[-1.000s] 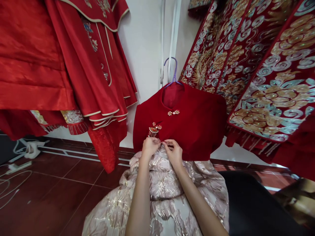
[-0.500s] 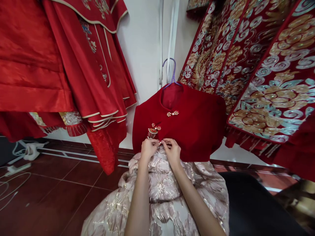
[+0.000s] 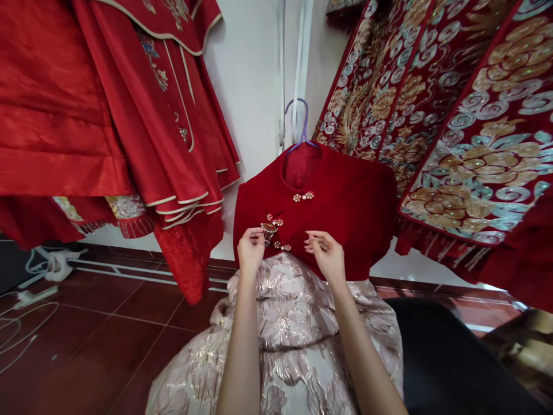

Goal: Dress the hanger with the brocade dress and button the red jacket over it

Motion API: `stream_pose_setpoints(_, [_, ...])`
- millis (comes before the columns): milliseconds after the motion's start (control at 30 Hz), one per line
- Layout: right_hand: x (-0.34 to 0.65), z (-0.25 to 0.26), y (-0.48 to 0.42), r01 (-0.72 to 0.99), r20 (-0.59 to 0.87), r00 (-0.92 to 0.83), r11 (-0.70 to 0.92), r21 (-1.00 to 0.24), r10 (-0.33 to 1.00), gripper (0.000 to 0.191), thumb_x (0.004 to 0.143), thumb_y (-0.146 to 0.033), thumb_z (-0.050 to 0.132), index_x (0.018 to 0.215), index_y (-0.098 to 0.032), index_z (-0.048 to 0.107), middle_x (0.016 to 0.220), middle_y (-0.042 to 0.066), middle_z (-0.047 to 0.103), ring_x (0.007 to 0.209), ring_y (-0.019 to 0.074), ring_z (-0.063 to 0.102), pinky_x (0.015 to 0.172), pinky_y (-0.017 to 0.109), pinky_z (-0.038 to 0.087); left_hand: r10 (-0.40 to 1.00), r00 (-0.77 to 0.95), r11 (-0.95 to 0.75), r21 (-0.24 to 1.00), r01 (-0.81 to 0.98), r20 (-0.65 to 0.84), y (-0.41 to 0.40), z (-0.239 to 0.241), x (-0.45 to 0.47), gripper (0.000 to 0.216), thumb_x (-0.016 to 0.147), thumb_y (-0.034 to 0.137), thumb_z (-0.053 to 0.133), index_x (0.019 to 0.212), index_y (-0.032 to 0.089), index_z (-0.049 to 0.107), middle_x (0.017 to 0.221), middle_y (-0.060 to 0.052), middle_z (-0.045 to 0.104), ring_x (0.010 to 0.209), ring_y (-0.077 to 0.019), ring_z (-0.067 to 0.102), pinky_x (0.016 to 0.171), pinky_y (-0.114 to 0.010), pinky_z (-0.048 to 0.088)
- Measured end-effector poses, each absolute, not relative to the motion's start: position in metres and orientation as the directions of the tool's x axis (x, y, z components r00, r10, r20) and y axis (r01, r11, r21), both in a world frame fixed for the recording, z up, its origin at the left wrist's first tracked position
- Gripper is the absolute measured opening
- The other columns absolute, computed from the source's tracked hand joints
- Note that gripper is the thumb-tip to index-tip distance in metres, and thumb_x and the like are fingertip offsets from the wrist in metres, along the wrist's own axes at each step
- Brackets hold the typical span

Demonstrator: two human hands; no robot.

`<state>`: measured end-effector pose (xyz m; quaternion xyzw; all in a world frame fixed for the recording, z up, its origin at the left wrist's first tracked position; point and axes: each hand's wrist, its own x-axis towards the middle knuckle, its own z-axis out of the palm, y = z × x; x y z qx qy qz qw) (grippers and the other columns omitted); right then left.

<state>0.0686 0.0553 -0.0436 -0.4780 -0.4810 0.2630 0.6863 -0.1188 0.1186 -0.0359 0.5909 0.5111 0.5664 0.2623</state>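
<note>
A red velvet top hangs on a purple hanger against the white wall, above a pale pink and gold brocade skirt. Its front carries pearl clasps: one at the collar, one with a gold tassel ornament, and a lower one. My left hand rests on the velvet just below the tassel ornament, fingers curled and touching it. My right hand hovers to the right of the lower clasp with fingers loosely apart, holding nothing.
Red satin garments hang at the left. Heavily embroidered red and gold robes hang at the right. White cables and a power strip lie on the dark red tile floor. A black shape sits at lower right.
Both hands were pinched together on the lower clasp. They have now parted: the left moved up to the tassel ornament, the right drew away to the right, and the clasp shows.
</note>
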Motion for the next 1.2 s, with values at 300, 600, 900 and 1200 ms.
stream_pose_setpoints(300, [0.059,-0.056,0.059,0.352,0.388,0.176,0.31,-0.883,0.905,0.024,0.08,-0.033,0.057,0.096,-0.017,0.066,0.085,0.006,0.07,0.073,0.0159,0.066,0.07,0.03,0.056,0.862,0.284,-0.507,0.686,0.522,0.421,0.104,-0.041,-0.11,0.017,0.076,0.011,0.055,0.087,0.019,0.066,0.087,-0.003,0.07,0.072,-0.0129,0.063,0.071,-0.023,0.048])
stream_pose_setpoints(600, [0.056,-0.075,0.07,0.377,0.419,0.193,0.327,-0.866,0.887,0.027,0.077,-0.022,0.057,0.103,-0.017,0.064,0.095,0.007,0.07,0.085,0.0169,0.067,0.084,0.034,0.053,0.835,0.317,-0.548,0.632,0.548,0.449,0.108,-0.049,-0.107,0.009,0.073,0.017,0.067,0.082,0.018,0.064,0.082,-0.002,0.065,0.071,-0.0122,0.06,0.068,-0.022,0.045])
stream_pose_setpoints(900, [0.054,-0.074,0.069,0.319,0.377,0.156,0.314,-0.894,0.913,0.024,0.077,-0.021,0.053,0.097,-0.017,0.065,0.087,0.006,0.072,0.078,0.0164,0.068,0.075,0.031,0.055,0.83,0.297,-0.555,0.647,0.522,0.472,0.107,-0.049,-0.106,0.007,0.074,0.017,0.066,0.079,0.018,0.062,0.078,-0.001,0.067,0.07,-0.0125,0.062,0.067,-0.022,0.046])
stream_pose_setpoints(1200, [0.047,-0.067,0.065,0.425,0.454,0.229,0.331,-0.843,0.861,0.017,0.078,-0.029,0.055,0.089,-0.018,0.064,0.091,0.007,0.069,0.082,0.018,0.066,0.074,0.031,0.056,0.828,0.303,-0.559,0.741,0.372,0.472,0.107,-0.05,-0.104,0.004,0.076,0.015,0.061,0.077,0.019,0.061,0.072,0.0,0.067,0.069,-0.0124,0.065,0.069,-0.023,0.05])
